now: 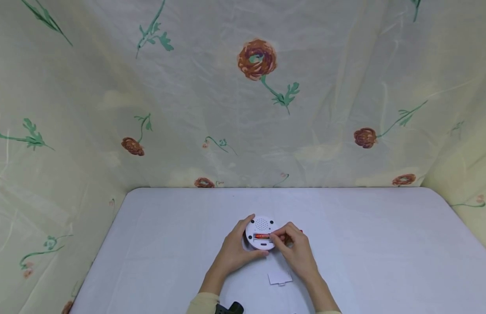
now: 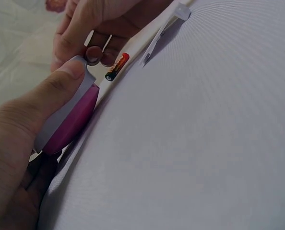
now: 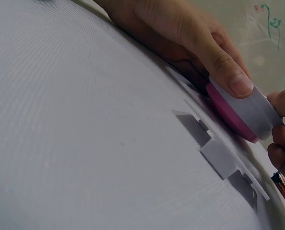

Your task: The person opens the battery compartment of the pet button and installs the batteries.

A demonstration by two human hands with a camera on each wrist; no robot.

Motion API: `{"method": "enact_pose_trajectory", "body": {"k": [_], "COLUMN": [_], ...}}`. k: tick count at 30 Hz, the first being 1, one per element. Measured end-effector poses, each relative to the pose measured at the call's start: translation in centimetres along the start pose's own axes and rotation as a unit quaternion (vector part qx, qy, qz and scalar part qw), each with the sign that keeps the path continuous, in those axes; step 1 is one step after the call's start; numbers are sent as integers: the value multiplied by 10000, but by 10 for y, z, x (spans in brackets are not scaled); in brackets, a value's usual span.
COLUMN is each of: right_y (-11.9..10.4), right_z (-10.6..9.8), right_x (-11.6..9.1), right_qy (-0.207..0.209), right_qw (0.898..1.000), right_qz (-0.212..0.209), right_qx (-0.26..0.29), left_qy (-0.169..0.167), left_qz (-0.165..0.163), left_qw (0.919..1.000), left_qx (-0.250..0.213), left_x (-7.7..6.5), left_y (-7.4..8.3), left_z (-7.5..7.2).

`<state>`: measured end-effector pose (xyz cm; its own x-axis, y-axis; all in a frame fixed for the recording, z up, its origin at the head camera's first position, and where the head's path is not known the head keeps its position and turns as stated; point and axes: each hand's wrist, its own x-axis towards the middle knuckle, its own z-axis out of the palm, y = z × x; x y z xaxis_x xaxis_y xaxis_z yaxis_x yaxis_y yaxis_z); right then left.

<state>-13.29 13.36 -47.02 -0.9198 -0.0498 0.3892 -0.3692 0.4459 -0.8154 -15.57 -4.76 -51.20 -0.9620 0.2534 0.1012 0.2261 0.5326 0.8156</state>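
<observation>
My left hand (image 1: 236,248) grips the rim of a round white device (image 1: 262,224), thumb on the near edge and fingers on the far side. Its perforated face is up, and the pink lower body shows in both wrist views. In its open battery compartment lies a red battery (image 1: 261,236). The right hand (image 1: 296,249) pinches that battery's right end with thumb and index fingertips, which cover the end. A second battery, red and black (image 2: 117,66), lies on the table just beyond the right hand's curled fingers.
A white battery cover (image 1: 280,278) with a small tab lies on the white table (image 1: 168,244), close in front of the device. Floral curtains (image 1: 306,144) hang behind the table and at both sides. A black wrist-worn device (image 1: 229,308) sits at the left sleeve.
</observation>
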Motion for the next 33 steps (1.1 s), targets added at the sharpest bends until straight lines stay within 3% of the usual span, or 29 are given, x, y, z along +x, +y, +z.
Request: {"method": "enact_pose_trajectory", "body": {"k": [9,33], "right_y": [30,26], "right_z": [8,6], "right_x": [0,-1], "right_qy": [61,-57], "right_qw": [9999,9981], "right_qz": [-69,-265], "right_qx": [-52,-556], "left_qy": [-24,85], "left_qz": [73,204], "left_qw": [10000,9997], "left_qx": [-36,-92], "left_x": [0,-2], "left_y": [0,-2], "left_z": [0,-1]}}
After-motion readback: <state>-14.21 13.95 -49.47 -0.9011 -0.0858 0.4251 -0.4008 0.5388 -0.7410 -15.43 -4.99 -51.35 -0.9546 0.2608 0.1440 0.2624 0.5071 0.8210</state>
